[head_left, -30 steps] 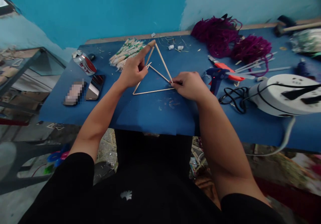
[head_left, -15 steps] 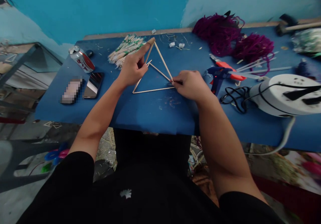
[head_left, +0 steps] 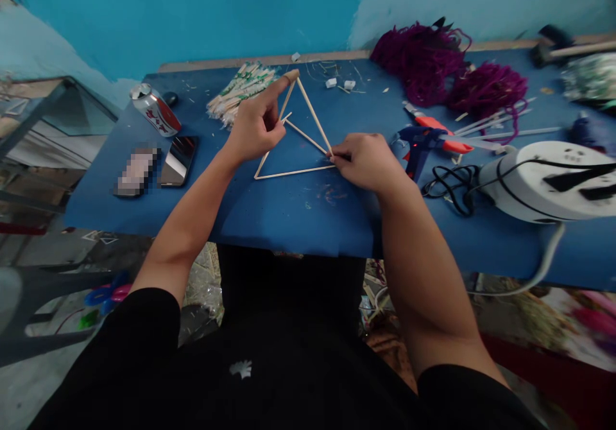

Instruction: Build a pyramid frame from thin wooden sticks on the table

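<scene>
A frame of thin wooden sticks (head_left: 308, 110) stands on the blue table between my hands, its sticks meeting in a raised peak at the back. My left hand (head_left: 256, 125) is at its left side, with the index finger stretched out to touch the peak. The thumb and curled fingers of that hand lie against the left sticks, partly hiding them. At the right corner, my right hand (head_left: 363, 159) pinches the stick ends between thumb and fingers. Behind my left hand lies a pile of wrapped wooden sticks (head_left: 243, 90).
A blue and orange glue gun (head_left: 419, 147) and white glue sticks (head_left: 517, 133) lie right, before purple yarn (head_left: 416, 61). A white round device (head_left: 543, 180) with a cable sits near the right edge. Left are a can (head_left: 154, 110), a phone (head_left: 179, 162) and a pixelated object (head_left: 137, 171).
Both hands keep their hold on the stick frame with hardly any movement. The view has shifted very slightly.
</scene>
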Available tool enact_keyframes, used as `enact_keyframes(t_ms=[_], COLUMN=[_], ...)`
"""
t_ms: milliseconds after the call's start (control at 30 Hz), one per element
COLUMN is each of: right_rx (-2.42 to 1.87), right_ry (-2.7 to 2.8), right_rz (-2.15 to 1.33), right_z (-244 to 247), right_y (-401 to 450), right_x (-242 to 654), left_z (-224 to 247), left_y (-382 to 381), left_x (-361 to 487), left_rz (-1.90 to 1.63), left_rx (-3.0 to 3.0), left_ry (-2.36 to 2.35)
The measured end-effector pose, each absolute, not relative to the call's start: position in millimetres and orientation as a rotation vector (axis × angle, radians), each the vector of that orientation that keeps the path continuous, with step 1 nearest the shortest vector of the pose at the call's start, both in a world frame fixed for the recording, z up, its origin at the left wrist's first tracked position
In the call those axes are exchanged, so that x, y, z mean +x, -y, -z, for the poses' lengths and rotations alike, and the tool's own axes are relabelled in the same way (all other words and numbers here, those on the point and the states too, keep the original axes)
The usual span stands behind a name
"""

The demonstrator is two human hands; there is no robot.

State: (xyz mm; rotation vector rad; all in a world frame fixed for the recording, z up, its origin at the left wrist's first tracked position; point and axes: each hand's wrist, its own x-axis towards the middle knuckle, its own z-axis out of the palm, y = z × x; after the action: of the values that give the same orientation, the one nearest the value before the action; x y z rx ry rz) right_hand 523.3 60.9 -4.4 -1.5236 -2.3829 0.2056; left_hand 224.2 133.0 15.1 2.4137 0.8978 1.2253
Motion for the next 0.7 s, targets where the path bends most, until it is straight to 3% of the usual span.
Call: enact_keyframes(t_ms=[700], right_rx=[-1.568], right_ry=[2.357], right_rz=[-0.226], right_z=[3.4], right_y=[-59.2], right_x=[522.0], left_z=[-11.5], left_y=[-125.2], left_x=[226.4], left_rz=[-1.251], left_rx=[2.394], left_ry=[-0.960])
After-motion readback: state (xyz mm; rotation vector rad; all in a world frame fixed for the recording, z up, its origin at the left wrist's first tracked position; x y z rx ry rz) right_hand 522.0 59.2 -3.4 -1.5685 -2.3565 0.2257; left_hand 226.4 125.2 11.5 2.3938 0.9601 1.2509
